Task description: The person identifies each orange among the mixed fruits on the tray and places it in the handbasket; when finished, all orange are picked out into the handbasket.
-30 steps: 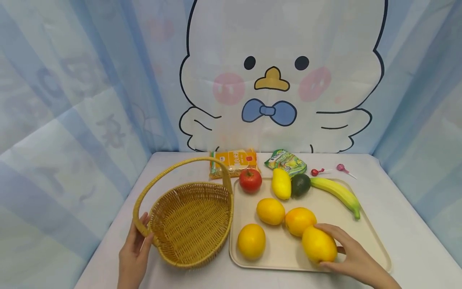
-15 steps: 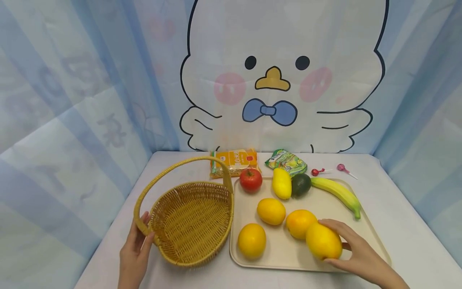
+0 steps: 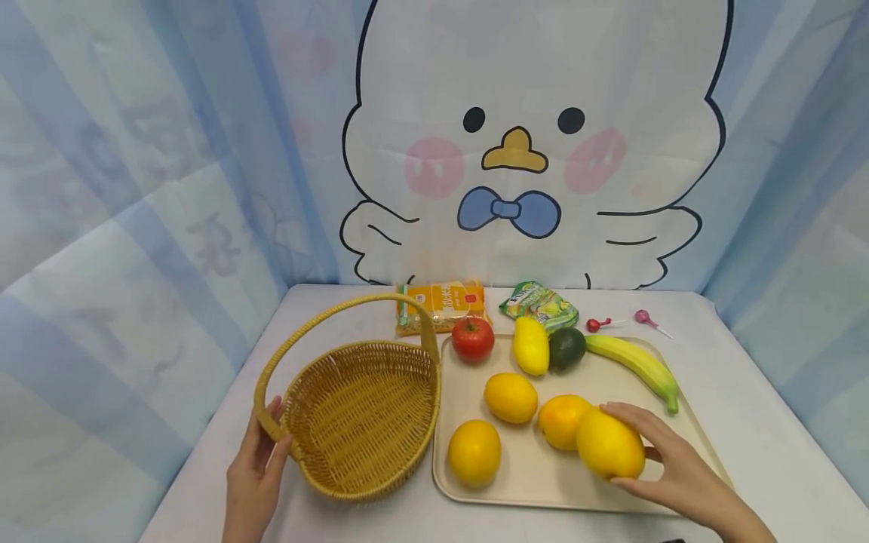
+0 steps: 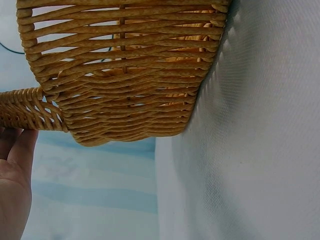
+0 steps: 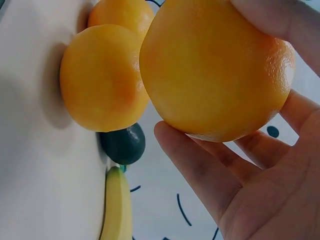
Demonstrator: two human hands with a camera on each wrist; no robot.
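An orange-yellow fruit (image 3: 610, 443) is gripped between the thumb and fingers of my right hand (image 3: 679, 469) above the tray's right front part; in the right wrist view the held fruit (image 5: 215, 65) is clear of the tray surface. Beside it another yellow fruit (image 3: 564, 422) lies on the beige tray (image 3: 543, 483). My left hand (image 3: 254, 475) holds the wicker basket (image 3: 366, 415) at the left base of its handle (image 3: 268, 422), thumb in front and fingers behind. The basket is empty inside. In the left wrist view my left hand (image 4: 15, 180) touches the handle base (image 4: 30, 109).
On the tray are two more round yellow fruits (image 3: 474, 453) (image 3: 511, 397), a red apple (image 3: 472, 339), a mango (image 3: 530, 346), a dark green avocado (image 3: 566, 348) and a banana (image 3: 634, 366). Behind lie an orange packet (image 3: 444, 305), a green packet (image 3: 541, 305) and two lollipops (image 3: 594, 325) (image 3: 645, 318).
My right hand has lifted the gripped fruit and moved it slightly right and away from me. The fruit beside it has shifted a little. My left hand and the basket have hardly moved.
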